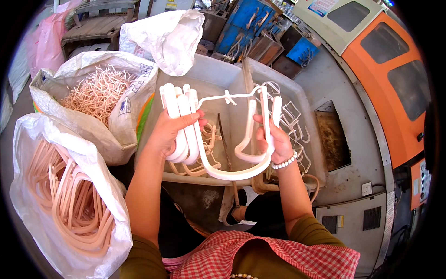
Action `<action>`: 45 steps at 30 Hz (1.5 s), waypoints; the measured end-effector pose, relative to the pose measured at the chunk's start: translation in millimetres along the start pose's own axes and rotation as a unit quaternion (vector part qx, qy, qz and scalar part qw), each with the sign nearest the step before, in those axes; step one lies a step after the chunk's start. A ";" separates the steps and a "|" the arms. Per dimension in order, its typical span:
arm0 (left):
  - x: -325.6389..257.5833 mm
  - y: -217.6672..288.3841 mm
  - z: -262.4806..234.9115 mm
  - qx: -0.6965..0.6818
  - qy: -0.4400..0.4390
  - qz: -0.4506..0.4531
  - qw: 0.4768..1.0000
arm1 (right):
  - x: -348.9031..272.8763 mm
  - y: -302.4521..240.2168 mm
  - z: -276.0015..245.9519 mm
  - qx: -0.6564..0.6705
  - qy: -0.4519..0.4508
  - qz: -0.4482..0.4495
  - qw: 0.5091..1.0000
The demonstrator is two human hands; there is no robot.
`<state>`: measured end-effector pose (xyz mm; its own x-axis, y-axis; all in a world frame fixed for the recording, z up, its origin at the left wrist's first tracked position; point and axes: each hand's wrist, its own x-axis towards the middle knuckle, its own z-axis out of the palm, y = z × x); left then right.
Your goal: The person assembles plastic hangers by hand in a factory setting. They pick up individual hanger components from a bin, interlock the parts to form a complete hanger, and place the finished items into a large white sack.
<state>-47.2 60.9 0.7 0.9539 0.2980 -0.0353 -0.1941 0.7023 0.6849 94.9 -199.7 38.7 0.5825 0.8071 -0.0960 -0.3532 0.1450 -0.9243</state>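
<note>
My left hand (169, 132) is closed round a stack of white U-shaped plastic parts (188, 109), held upright above a grey bin (209, 69). A larger white U-shaped part (227, 175) curves across from that stack to my right hand (278, 142). The fingers of my right hand are wrapped round its far arm and a smaller hooked part (251, 114) beside it. Between the tops of the parts runs a thin white plastic runner (216, 97) with a small cross-shaped stub. Where the parts join behind my fingers is hidden.
Left of the bin, one sack (60, 95) holds short thin plastic scraps (100, 95); a nearer white sack (28, 135) holds stacked U-shaped parts (76, 204). Looped runners (290, 121) lie in the bin's right side. An orange-and-grey machine (344, 53) stands at right.
</note>
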 end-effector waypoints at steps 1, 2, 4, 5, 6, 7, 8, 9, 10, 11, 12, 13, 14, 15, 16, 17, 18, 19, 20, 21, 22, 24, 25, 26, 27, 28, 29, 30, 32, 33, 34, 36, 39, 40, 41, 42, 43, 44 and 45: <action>-0.7 -0.2 1.7 0.001 -0.010 0.002 1.000 | 1.0 -0.9 1.9 -0.029 0.024 0.007 0.999; -1.0 -0.8 3.0 0.002 -0.019 0.004 1.000 | 2.3 -1.6 4.8 -0.024 0.025 0.009 0.999; -0.6 -3.5 4.6 0.007 -0.014 0.015 1.000 | 4.2 0.5 13.5 -0.128 0.144 -0.024 0.981; 0.4 -4.5 4.4 0.010 -0.020 0.013 1.000 | 4.9 1.5 18.0 -0.178 0.203 -0.040 0.962; 1.8 -5.6 4.1 0.012 -0.027 0.013 0.999 | 7.3 2.9 22.5 -0.227 0.190 -0.074 0.952; 2.9 -6.2 3.2 0.017 -0.032 0.009 0.999 | 8.9 3.2 26.4 -0.287 0.205 -0.098 0.931; 3.3 -6.5 2.0 0.010 -0.035 0.012 0.999 | 11.6 4.7 30.3 -0.345 0.219 -0.121 0.905; 3.4 -6.5 0.9 0.005 -0.036 0.011 0.999 | 15.0 3.2 32.7 -0.399 0.202 -0.164 0.879; 3.4 -6.5 0.1 0.001 -0.037 0.010 0.999 | 18.0 1.9 34.8 -0.452 0.189 -0.208 0.846; 3.1 -6.2 -0.7 0.006 -0.044 0.004 0.999 | 22.2 -0.3 36.3 -0.500 0.181 -0.253 0.808; 2.5 -5.9 -1.1 0.011 -0.050 -0.001 0.999 | 24.0 -2.9 37.6 -0.547 0.176 -0.262 0.775; 1.8 -5.5 -1.3 0.019 -0.051 -0.007 0.999 | 27.3 -5.1 39.1 -0.589 0.162 -0.287 0.738; 1.1 -5.3 -1.3 0.013 -0.060 -0.001 0.998 | 30.0 -7.4 40.6 -0.627 0.150 -0.314 0.697; 0.4 -5.1 -1.2 0.009 -0.063 0.003 0.998 | 32.7 -8.9 42.6 -0.662 0.144 -0.314 0.666; -0.3 -4.5 -1.4 0.006 -0.067 0.008 0.998 | 35.1 -10.1 44.7 -0.695 0.138 -0.312 0.632; -1.0 -4.2 -1.8 0.009 -0.071 0.010 0.997 | 37.3 -10.2 47.4 -0.707 0.143 -0.321 0.614; -1.6 -3.5 -2.7 0.012 -0.076 0.013 0.997 | 39.9 -10.2 49.7 -0.718 0.148 -0.330 0.595; -1.9 -2.7 -4.0 0.012 -0.081 0.019 0.996 | 41.8 -10.3 51.7 -0.726 0.150 -0.338 0.580; -2.2 -2.2 -5.4 0.022 -0.086 0.013 0.996 | 44.0 -10.9 53.0 -0.734 0.153 -0.346 0.565; -2.2 -1.5 -7.4 0.030 -0.093 0.010 0.995 | 46.0 -12.1 53.4 -0.741 0.157 -0.353 0.549; -2.0 -1.3 -9.0 0.037 -0.103 0.008 0.994 | 46.8 -14.4 52.7 -0.743 0.141 -0.369 0.540; -0.4 -0.7 -12.1 0.060 -0.088 0.019 0.994 | 47.0 -21.0 48.7 -0.744 0.113 -0.381 0.537; 0.8 -0.2 -13.2 0.069 -0.083 0.027 0.994 | 45.7 -25.2 45.6 -0.732 0.115 -0.375 0.558; 2.9 -0.1 -13.5 0.104 -0.072 0.042 0.991 | 44.3 -29.8 41.9 -0.719 0.118 -0.368 0.578; 5.3 0.0 -13.1 0.136 -0.063 0.057 0.987 | 42.7 -34.4 38.1 -0.694 0.134 -0.357 0.611; 6.8 0.2 -12.5 0.171 -0.045 0.057 0.983 | 41.4 -37.4 35.0 -0.668 0.150 -0.345 0.643; 7.6 0.5 -11.8 0.168 -0.039 0.067 0.983 | 37.3 -41.1 31.9 -0.561 0.248 -0.161 0.774; 8.0 0.9 -10.9 0.168 -0.025 0.062 0.984 | 37.7 -42.1 30.1 -0.465 0.225 -0.178 0.838; 8.7 0.1 -8.3 0.143 -0.039 0.061 0.987 | 35.0 -43.6 27.0 -0.325 0.193 -0.186 0.907; 8.4 -1.4 -6.6 0.151 -0.035 0.042 0.987 | 34.5 -43.0 25.8 -0.287 0.184 -0.178 0.923; 7.0 -3.4 -5.5 0.151 -0.036 0.031 0.987 | 33.6 -42.8 24.0 -0.248 0.173 -0.168 0.938; 5.4 -7.6 -3.0 0.149 -0.044 0.038 0.987 | 33.7 -40.6 19.4 -0.177 0.194 -0.120 0.957; 4.2 -12.7 1.8 0.202 -0.044 0.073 0.976 | 38.7 -36.3 5.8 -0.083 0.217 -0.006 0.973; 3.0 -15.3 4.6 0.240 -0.046 0.102 0.964 | 41.9 -32.4 0.1 -0.064 0.208 0.038 0.975; 0.5 -17.4 7.0 0.299 -0.043 0.159 0.940 | 44.8 -28.8 -6.2 -0.045 0.198 0.082 0.976; -3.3 -19.9 9.8 0.361 -0.029 0.205 0.909 | 47.4 -24.7 -12.3 -0.016 0.210 0.128 0.969; -7.0 -21.6 12.5 0.423 -0.010 0.233 0.876 | 49.3 -21.3 -18.3 -0.011 0.209 0.130 0.969; -12.0 -21.4 13.1 0.483 -0.005 0.232 0.844 | 50.1 -19.3 -24.1 -0.006 0.207 0.134 0.969; -14.3 -21.7 14.5 0.516 -0.018 0.237 0.823 | 50.6 -17.1 -28.5 0.000 0.206 0.137 0.969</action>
<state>-53.3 32.1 -3.1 0.8368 0.3477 0.4229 -0.2664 -0.4163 0.8693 151.3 -177.7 39.1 0.7094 0.5177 -0.4782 -0.5368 -0.0428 -0.8426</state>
